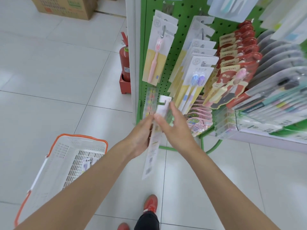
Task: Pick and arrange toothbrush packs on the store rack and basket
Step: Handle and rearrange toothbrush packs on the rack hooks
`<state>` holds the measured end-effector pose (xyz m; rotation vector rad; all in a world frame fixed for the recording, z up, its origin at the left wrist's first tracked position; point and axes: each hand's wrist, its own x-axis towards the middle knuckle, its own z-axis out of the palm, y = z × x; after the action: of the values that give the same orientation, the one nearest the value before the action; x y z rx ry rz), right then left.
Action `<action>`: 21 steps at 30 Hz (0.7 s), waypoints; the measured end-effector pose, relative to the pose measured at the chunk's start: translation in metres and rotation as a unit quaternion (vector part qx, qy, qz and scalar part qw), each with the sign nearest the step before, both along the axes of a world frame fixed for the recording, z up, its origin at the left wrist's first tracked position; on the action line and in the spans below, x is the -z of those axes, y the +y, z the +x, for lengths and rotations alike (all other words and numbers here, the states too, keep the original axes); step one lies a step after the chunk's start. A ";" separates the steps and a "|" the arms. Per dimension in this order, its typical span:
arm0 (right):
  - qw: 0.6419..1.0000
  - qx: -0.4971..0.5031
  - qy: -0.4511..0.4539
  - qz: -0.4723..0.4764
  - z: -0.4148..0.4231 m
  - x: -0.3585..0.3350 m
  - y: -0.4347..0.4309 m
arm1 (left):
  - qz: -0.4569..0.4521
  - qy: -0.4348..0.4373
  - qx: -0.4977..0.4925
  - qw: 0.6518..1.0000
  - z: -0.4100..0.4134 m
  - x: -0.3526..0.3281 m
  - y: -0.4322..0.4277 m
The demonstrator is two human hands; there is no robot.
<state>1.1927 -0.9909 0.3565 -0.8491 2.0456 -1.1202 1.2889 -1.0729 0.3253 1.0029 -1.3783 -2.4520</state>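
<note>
My left hand [141,138] grips a long white toothbrush pack [152,155] by its edge, the pack hanging down below the hand. My right hand [174,127] has its fingers on the top of that pack, thumb at its left edge, close to a clear pack [150,102] low on the green pegboard rack [184,15]. Above hang a pink toothbrush pack [157,53] and a two-brush pack [193,83]. The white basket [66,163] with an orange rim stands on the floor at the left, one pack [87,164] inside it.
Red packs [232,63], pink frog packs [199,118] and boxed brushes [269,100] crowd the rack's right. A red fire extinguisher [124,63] stands left of the rack, a cardboard box [64,6] farther back. My red shoes [150,204] are on the white tiles.
</note>
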 end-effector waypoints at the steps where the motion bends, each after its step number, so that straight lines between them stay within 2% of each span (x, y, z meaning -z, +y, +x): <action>1: 0.997 0.006 -0.072 -0.010 0.004 -0.005 -0.002 | -0.044 -0.008 0.010 0.999 -0.001 -0.002 0.002; 2: 0.990 0.028 -0.139 -0.022 0.005 -0.006 -0.004 | -0.084 -0.019 0.012 0.996 -0.001 -0.003 0.004; 3: 0.984 0.056 -0.166 -0.038 0.005 -0.007 -0.006 | -0.111 -0.028 0.004 0.993 -0.002 -0.005 0.004; 8: 0.974 0.161 -0.124 -0.100 -0.009 -0.009 -0.011 | -0.160 -0.007 -0.014 0.987 0.001 -0.023 -0.008; 12: 0.978 0.140 -0.111 -0.106 -0.015 -0.014 -0.013 | -0.227 -0.008 -0.072 0.971 -0.008 -0.043 -0.022; 18: 0.985 0.121 -0.043 -0.117 -0.019 -0.022 -0.014 | -0.364 -0.031 -0.079 0.928 -0.022 -0.050 -0.032; 21: 0.984 0.118 0.057 -0.117 -0.022 -0.030 -0.003 | -0.383 -0.038 -0.136 0.913 -0.025 -0.054 -0.038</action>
<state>1.1708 -0.9942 0.3869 -0.8134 2.1810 -1.4960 1.2640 -1.1107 0.3790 0.9842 -1.8400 -1.4592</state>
